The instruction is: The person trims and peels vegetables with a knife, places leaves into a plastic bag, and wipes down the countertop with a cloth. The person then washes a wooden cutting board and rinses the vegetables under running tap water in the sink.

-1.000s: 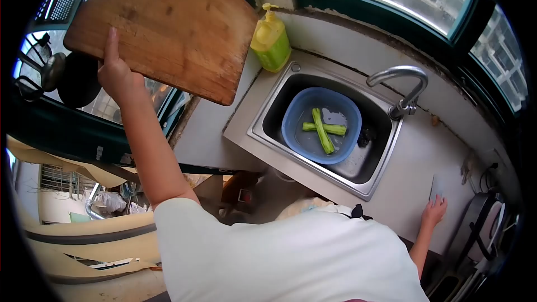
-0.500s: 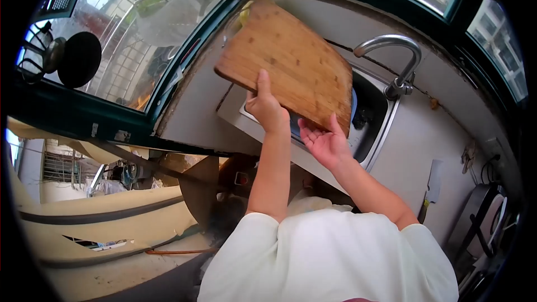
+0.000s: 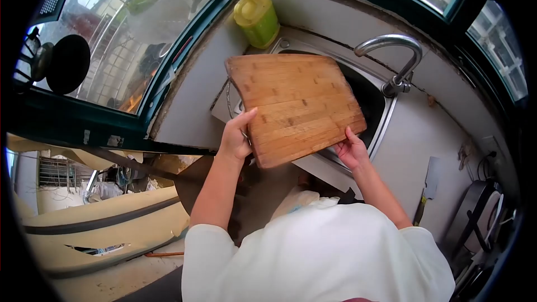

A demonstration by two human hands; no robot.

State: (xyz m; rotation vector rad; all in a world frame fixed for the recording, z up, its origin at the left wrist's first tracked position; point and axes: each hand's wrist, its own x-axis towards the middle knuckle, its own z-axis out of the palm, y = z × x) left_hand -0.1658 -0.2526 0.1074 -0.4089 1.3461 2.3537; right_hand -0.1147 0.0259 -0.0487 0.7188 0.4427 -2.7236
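A wooden cutting board (image 3: 296, 106) is held up over the front and left part of the sink (image 3: 373, 148). My left hand (image 3: 235, 138) grips its left edge, thumb on the top face and fingers underneath. At the near right corner, my right hand (image 3: 352, 150) pinches the board with the thumb above; its other fingers are partly hidden. A metal loop handle (image 3: 229, 98) hangs beside the board's left edge. Most of the basin lies hidden beneath the board.
A curved faucet (image 3: 397, 61) rises at the sink's back right. Behind the board stands a yellow-green pump bottle (image 3: 257, 19). On the right counter lies a cleaver (image 3: 429, 182), near a dark knife rack (image 3: 475, 212). Windows border the counter.
The board has come down toward my body and turned, uncovering the pump bottle. My left hand moved left and down along with it; my right hand shifted slightly right and closed on the corner.
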